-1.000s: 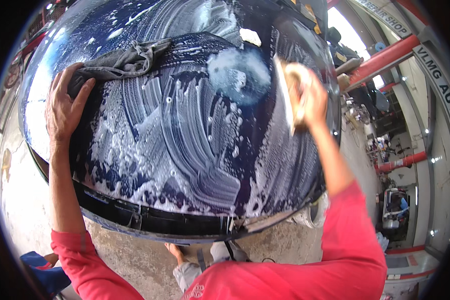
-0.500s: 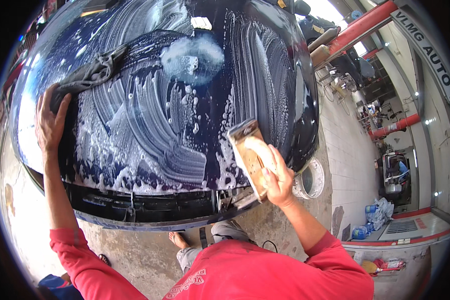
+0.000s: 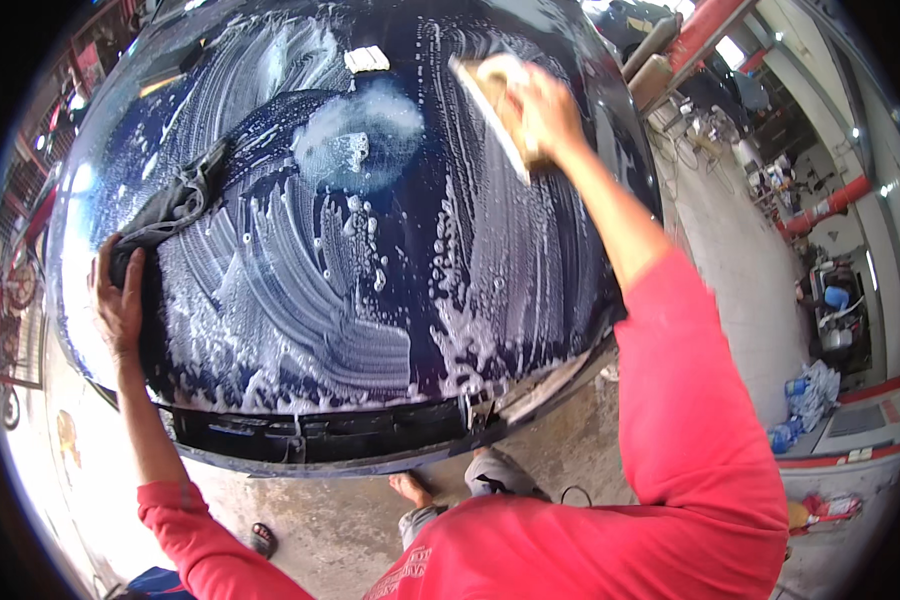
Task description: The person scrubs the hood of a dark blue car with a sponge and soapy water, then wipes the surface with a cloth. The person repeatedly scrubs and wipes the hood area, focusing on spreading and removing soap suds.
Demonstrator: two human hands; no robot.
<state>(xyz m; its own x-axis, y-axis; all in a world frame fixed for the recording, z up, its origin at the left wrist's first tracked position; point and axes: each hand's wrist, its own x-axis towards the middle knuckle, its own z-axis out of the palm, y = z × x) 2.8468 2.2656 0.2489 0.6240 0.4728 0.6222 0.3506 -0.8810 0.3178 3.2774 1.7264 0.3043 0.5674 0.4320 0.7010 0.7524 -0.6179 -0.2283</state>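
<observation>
Far left of the frame, the left hand (image 3: 120, 300) lies flat on the dark blue car hood (image 3: 530, 330), fingers together and pressing down on the end of a dark grey cloth (image 3: 175, 205). That cloth trails up and to the right from under the palm, bunched and wet, lying on the paint. Moving toward the centre, swirls of white soap suds (image 3: 300, 320) cover the hood in broad arcs, and a thick patch of foam (image 3: 360, 140) sits in the upper middle, just below a small bright reflection. Along the lower edge of the hood, the dark grille strip (image 3: 320, 435) runs across, and beneath it a bare foot (image 3: 410, 488) stands on wet concrete floor (image 3: 330, 520). Upper right of centre now: the right hand (image 3: 545, 110) reaches far up the hood, fingers clamped around a yellowish sponge (image 3: 495, 100), its flat face against the soapy paint. The red sleeve (image 3: 700, 420) fills the lower right, with red pillars (image 3: 820, 205) standing well apart behind it.
</observation>
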